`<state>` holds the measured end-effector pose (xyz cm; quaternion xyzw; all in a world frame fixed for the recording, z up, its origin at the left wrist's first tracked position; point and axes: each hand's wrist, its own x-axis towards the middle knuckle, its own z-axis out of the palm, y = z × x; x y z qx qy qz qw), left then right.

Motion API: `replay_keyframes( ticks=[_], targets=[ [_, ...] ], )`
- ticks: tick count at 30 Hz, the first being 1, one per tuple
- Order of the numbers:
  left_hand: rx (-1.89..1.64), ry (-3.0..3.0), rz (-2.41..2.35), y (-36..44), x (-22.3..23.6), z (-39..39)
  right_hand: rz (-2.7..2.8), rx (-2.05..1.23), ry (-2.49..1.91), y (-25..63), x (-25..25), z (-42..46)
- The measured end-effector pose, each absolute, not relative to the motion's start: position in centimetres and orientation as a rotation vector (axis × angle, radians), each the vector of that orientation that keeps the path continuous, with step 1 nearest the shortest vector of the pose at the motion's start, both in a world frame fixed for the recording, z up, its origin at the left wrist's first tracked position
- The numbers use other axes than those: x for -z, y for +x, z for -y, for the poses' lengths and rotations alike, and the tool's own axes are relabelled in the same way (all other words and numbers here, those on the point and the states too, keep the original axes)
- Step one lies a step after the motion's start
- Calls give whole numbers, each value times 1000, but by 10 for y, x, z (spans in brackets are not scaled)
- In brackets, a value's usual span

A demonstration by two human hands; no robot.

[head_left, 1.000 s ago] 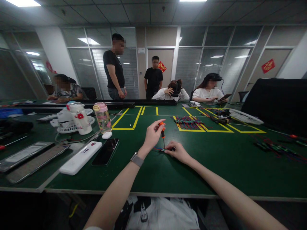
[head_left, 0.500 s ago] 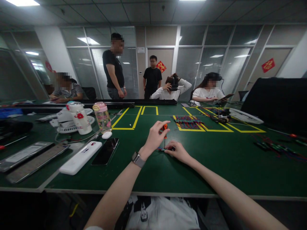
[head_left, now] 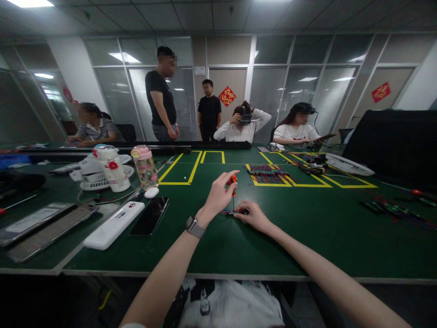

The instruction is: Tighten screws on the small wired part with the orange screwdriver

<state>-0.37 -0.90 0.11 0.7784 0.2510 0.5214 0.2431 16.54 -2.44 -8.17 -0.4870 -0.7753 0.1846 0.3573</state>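
- Left hand [head_left: 220,193]: grip closed around the handle of an orange-and-black screwdriver [head_left: 234,191], shaft upright, tip down at the small wired part [head_left: 231,213].
- Right hand [head_left: 254,215]: fingertips at the part's right edge, low to the bench [head_left: 266,259]; cannot tell whether they pinch it or only press.
- Part lies on the bench in front of the wearer, between the hands; red and blue leads run left. Detail too small to read.
- Handling, my judgement: part light, quick to skid or twist under the tip; leads limp, joints probably fragile. Best held by the body edges, off the wires. Screwdriver stiff, light; take by the handle.
- Surface: green, flat, likely smooth; yellow tape [head_left: 174,183] marks out boxes. Wire bundle [head_left: 269,174] ahead; black phone [head_left: 150,217] and pink-lidded bottle [head_left: 146,168] to the left.
- Room: office, ceiling lights, glass partitions, red sign [head_left: 227,95] on the door; five other people beyond the bench.
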Motion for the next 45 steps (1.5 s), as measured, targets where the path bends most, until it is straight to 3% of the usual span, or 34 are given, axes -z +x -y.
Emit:
replay_keyframes(
  ticks=[18, 30, 45],
  targets=[
    [-1545, 2272, -785, -5, -4, 12, 2007, -435, -1260, 164, 79, 28],
    [-1376, 2216, -697, -3, 0, 12, 2131, -270, -1261, 164, 75, 30],
    [-1558, 2348, -848, -4, -2, 15, 1983, -449, -1303, 163, 82, 26]
  ],
)
